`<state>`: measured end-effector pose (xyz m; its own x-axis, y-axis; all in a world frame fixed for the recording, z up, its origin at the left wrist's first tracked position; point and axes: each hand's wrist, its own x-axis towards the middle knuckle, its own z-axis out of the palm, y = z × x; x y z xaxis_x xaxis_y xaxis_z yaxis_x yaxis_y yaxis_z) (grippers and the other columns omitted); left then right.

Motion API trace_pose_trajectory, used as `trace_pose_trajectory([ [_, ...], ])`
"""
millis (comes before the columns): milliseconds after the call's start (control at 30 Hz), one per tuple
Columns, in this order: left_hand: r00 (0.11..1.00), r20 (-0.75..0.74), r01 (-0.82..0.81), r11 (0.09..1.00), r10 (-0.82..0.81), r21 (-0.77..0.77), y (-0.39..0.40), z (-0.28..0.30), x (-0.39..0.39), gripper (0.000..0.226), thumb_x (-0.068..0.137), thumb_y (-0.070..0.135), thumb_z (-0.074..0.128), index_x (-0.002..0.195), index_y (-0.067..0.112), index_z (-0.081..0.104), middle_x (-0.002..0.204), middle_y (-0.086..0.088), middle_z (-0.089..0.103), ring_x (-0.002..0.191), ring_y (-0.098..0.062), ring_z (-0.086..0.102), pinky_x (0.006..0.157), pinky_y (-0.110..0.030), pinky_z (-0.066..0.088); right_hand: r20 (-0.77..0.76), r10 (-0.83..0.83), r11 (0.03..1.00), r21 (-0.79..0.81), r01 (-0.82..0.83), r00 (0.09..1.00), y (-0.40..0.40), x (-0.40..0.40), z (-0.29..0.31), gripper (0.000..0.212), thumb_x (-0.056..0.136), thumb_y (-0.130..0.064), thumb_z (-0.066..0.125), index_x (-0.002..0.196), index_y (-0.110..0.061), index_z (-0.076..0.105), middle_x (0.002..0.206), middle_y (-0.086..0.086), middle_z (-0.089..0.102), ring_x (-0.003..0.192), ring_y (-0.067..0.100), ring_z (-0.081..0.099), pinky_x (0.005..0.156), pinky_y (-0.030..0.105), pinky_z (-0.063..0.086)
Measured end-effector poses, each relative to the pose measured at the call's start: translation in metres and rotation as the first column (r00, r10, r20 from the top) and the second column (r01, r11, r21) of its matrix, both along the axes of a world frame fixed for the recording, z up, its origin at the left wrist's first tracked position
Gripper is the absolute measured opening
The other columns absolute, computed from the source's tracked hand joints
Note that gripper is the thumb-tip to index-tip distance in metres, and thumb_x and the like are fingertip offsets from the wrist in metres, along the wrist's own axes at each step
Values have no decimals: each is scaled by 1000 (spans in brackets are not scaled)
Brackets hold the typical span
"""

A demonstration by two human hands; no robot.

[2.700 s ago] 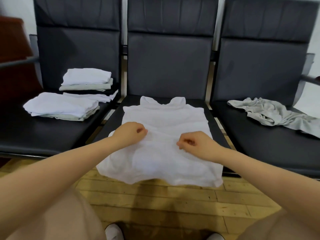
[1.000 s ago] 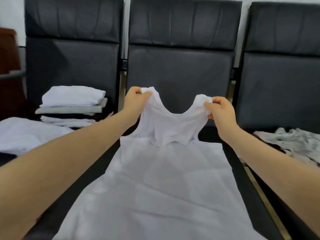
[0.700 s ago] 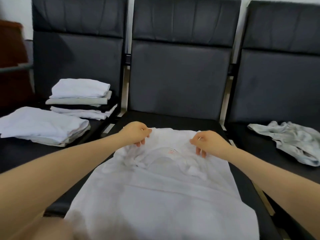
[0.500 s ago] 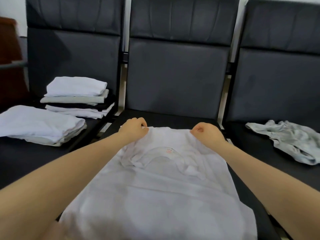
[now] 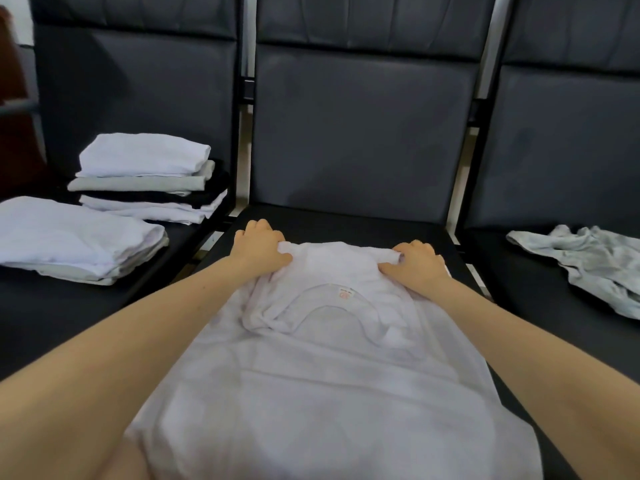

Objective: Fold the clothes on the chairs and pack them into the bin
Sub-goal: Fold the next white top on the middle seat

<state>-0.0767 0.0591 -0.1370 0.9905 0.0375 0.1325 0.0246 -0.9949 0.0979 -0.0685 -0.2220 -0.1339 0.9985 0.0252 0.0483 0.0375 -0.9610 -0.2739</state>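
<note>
Hands: left hand (image 5: pixel 259 249) and right hand (image 5: pixel 417 263) each grip the vest's (image 5: pixel 325 358) folded far edge.
Vest: flat on the middle seat (image 5: pixel 346 225).
Risk: straps (bunched under the fold) may crease if pulled unevenly.
Count: two stacks (image 5: pixel 145 176), one loose grey garment (image 5: pixel 588 263), three chairs; no bin visible.

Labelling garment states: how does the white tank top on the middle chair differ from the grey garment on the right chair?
The white tank top lies spread flat, its strap end folded over; the grey garment lies crumpled. The left hand and right hand grip the tank top's far fold; nothing touches the grey one. The tank top drapes over its seat's front edge; the grey one runs out of frame. Both rest on black seats.
</note>
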Motion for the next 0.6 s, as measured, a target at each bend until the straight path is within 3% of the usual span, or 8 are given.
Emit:
trace_pose_trajectory([
  [133, 990, 19, 144, 988, -143, -64, 11, 3, -7, 30, 86, 39, 56, 107, 18, 61, 108, -1, 55, 103, -23, 53, 89, -34, 36, -70, 54, 966, 254, -34, 996, -4, -7, 4, 20, 91, -35, 60, 96, -17, 65, 91, 3, 65, 90, 21, 60, 85, 35, 45],
  [200, 976, 30, 216, 967, -213, -134, 19, 5, -13, 22, 87, 34, 56, 105, 22, 57, 100, 1, 62, 91, -19, 57, 77, -30, 42, -64, 119, 844, 531, -67, 991, -7, -15, 8, 23, 90, -30, 64, 88, -7, 65, 81, 7, 61, 77, 20, 58, 73, 33, 46],
  [267, 973, 33, 230, 948, -228, -219, 27, 8, -18, 22, 88, 34, 58, 108, 25, 57, 99, 4, 64, 89, -16, 57, 75, -30, 46, -61, 107, 701, 713, -32, 992, -10, -23, 15, 23, 91, -28, 65, 83, -6, 65, 75, 6, 62, 70, 19, 58, 69, 32, 47],
  [333, 978, 58, 207, 937, -199, -280, 32, 10, -19, 17, 88, 36, 60, 101, 24, 61, 94, 7, 62, 88, -15, 56, 75, -31, 46, -70, 62, 642, 766, 14, 996, -14, -24, 17, 26, 91, -26, 64, 68, -16, 62, 58, -6, 59, 57, 14, 53, 59, 27, 43],
  [367, 981, 66, 193, 934, -182, -301, 34, 10, -18, 13, 88, 36, 60, 87, 23, 61, 85, 7, 61, 83, -15, 55, 70, -30, 44, -68, 46, 640, 768, 23, 997, -16, -23, 17, 32, 92, -26, 64, 61, -20, 58, 50, -11, 55, 52, 11, 49, 55, 24, 40],
  [433, 986, 58, 164, 938, -154, -304, 35, 10, -15, 30, 87, 36, 61, 63, 22, 51, 68, 5, 54, 71, -16, 52, 60, -29, 37, -45, 34, 648, 761, 13, 998, -20, -19, 15, 38, 92, -25, 64, 55, -21, 56, 49, -10, 54, 51, 12, 48, 53, 22, 40],
  [533, 990, 60, 141, 942, -129, -304, 31, 11, -5, 36, 89, 33, 57, 60, 18, 43, 64, 2, 49, 65, -17, 48, 57, -29, 34, 13, 25, 690, 723, -27, 1000, -25, -6, 18, 34, 90, -25, 65, 78, 6, 60, 76, 13, 58, 69, 23, 53, 67, 33, 45],
  [600, 991, 54, 130, 954, -120, -271, 26, 16, 5, 35, 90, 31, 53, 62, 15, 41, 67, -2, 48, 67, -20, 48, 61, -31, 35, 32, 3, 725, 688, -24, 999, -23, 9, 22, 40, 88, -26, 66, 87, 13, 58, 78, 19, 53, 71, 23, 51, 67, 31, 42],
])
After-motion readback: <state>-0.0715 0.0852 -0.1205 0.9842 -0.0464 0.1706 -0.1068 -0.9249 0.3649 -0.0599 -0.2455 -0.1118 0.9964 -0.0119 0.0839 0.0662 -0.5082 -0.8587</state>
